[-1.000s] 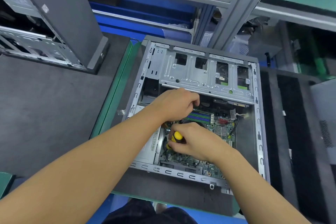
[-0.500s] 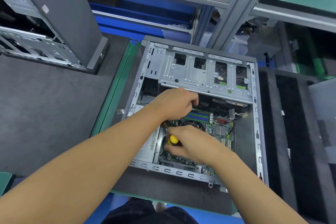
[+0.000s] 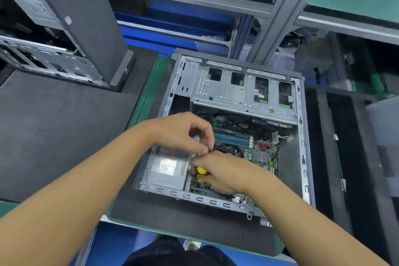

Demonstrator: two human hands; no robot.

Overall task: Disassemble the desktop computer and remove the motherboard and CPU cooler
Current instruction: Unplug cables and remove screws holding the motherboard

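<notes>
The green-edged counter carries dark foam mats, with grey aluminium framing rising behind. The desktop case lies open on its side near the front edge, all stamped bare steel. The green motherboard and round black CPU cooler sit inside (neither lifted out). My right hand has its fingers clenched round a yellow-handled screwdriver over the board. My left hand curls just above it, fingertips pinched together, on what I cannot tell.
</notes>
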